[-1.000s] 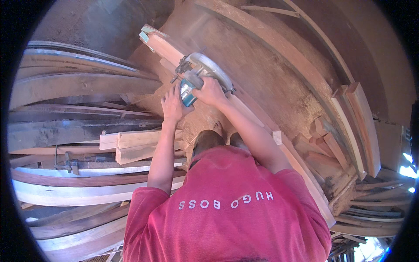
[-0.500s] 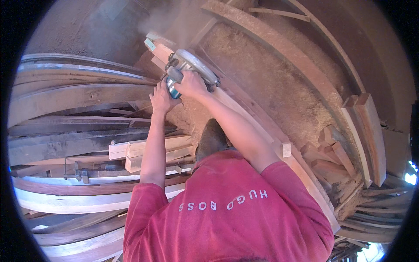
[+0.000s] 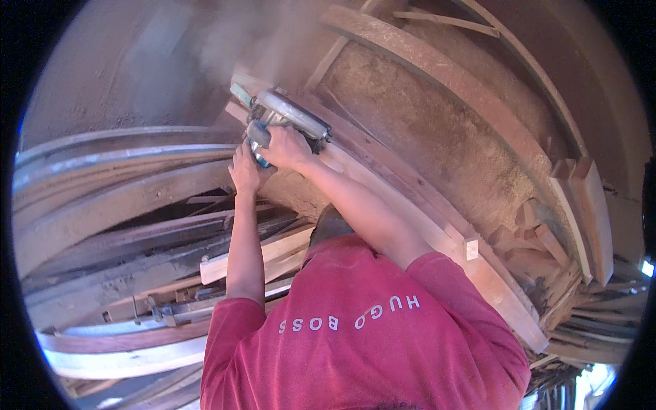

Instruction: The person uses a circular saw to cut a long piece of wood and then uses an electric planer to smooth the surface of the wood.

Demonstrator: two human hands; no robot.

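A circular saw [image 3: 292, 113] with a silver guard and a blue-green body sits on a long pale timber [image 3: 389, 195], toward its far end. My right hand [image 3: 285, 147] is wrapped round the saw's rear handle. Beside it, my left hand [image 3: 244, 169] is against the saw's blue-green body, its fingers partly hidden. Dust blows up from the far side of the saw. The blade and its cut are hidden from above. At the far end lies a small piece with a pale green face [image 3: 239, 93].
Long curved boards [image 3: 116, 198] are stacked at the left, with a metal clamp [image 3: 162, 314] among them. Sawdust [image 3: 437, 123] covers the ground at the right, where offcuts [image 3: 540, 236] lie near a large curved beam [image 3: 437, 61]. A small pale block [image 3: 471, 249] rests along the timber.
My view has turned and shifted, so the stacked boards sit lower and tilt differently. The saw appears slightly farther left and tipped differently, and the dust cloud is thicker. Both hands stay on the saw.
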